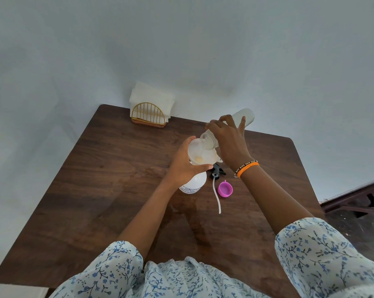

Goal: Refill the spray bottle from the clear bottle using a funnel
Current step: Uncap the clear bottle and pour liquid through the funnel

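Note:
A white spray bottle [193,182] stands on the brown table [117,179] with a white funnel [201,152] in its neck. My left hand [185,163] grips the funnel's rim and the bottle's top. My right hand [226,139] holds the clear bottle [244,117] tilted, mouth down over the funnel, and clear liquid runs into the funnel. The black spray head [217,171] with its white dip tube lies on the table right of the bottle. A pink cap [225,189] lies beside it.
A gold wire napkin holder [149,116] with white napkins stands at the table's far edge against the wall. Dark floor and a wooden frame [357,203] show at the right. A wet sheen marks the table near me.

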The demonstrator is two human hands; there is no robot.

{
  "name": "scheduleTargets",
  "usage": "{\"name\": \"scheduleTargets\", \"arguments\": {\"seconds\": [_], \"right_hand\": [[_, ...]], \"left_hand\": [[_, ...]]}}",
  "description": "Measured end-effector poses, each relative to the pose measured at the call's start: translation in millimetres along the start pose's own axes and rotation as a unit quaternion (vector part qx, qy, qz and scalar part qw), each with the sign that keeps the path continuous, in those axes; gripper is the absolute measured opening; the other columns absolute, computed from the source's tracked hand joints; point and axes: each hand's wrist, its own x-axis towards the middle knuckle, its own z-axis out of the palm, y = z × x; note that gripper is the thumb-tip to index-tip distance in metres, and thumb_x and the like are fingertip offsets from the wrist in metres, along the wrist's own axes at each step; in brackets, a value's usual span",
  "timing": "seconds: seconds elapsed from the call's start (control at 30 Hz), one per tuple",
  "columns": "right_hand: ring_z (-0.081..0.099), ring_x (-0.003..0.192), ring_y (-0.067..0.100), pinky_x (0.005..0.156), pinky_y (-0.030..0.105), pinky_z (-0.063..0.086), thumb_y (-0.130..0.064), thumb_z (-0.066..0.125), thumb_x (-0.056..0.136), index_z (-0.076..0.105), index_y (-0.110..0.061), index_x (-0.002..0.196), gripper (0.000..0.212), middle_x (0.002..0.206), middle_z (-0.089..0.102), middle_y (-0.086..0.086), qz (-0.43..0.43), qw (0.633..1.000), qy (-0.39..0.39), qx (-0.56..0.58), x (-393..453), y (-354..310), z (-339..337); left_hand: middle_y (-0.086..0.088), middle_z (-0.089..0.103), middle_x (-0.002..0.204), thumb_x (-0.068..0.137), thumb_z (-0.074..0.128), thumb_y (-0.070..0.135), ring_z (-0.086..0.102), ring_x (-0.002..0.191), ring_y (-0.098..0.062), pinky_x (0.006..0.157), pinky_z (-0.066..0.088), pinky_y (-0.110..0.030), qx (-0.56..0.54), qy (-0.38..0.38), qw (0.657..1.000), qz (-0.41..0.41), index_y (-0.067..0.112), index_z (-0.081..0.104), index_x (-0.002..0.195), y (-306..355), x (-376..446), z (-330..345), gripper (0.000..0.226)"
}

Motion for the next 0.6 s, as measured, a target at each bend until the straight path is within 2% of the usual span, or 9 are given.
{"name": "scheduleTargets", "arguments": {"seconds": [0.37, 0.5, 0.6], "right_hand": [[0.032, 0.130, 0.031, 0.106, 0.068, 0.003, -0.005, 0.067, 0.077, 0.051, -0.013, 0.124, 0.050, 0.132, 0.053, 0.007, -0.005, 1.000, 0.007, 0.005, 0.2, 0.1, -0.5], [0.032, 0.131, 0.030, 0.107, 0.067, 0.003, -0.005, 0.065, 0.079, 0.051, -0.013, 0.124, 0.048, 0.133, 0.053, 0.007, -0.002, 1.000, 0.005, 0.003, 0.4, 0.1, -1.2], [0.032, 0.130, 0.030, 0.107, 0.067, 0.004, -0.006, 0.065, 0.079, 0.051, -0.013, 0.124, 0.047, 0.132, 0.053, 0.007, -0.002, 1.000, 0.007, 0.003, 0.2, 0.3, -0.6]], "left_hand": [[-0.001, 0.039, 0.141, 0.068, 0.081, 0.024, 0.040, 0.121, -0.013, 0.094, 0.044, -0.024, -0.012, 0.001, 1.000, 0.001, 0.023, 0.028, 0.140, -2.1, 1.2, 0.8, 0.089], [0.001, 0.040, 0.139, 0.068, 0.082, 0.023, 0.039, 0.114, -0.007, 0.078, 0.039, -0.006, -0.013, 0.000, 1.000, 0.002, 0.023, 0.028, 0.139, -2.3, 1.3, 0.3, 0.089], [0.001, 0.040, 0.138, 0.069, 0.081, 0.023, 0.038, 0.113, -0.006, 0.077, 0.038, -0.006, -0.015, 0.000, 1.000, 0.002, 0.023, 0.028, 0.139, -2.6, 1.1, 0.4, 0.088]]}}
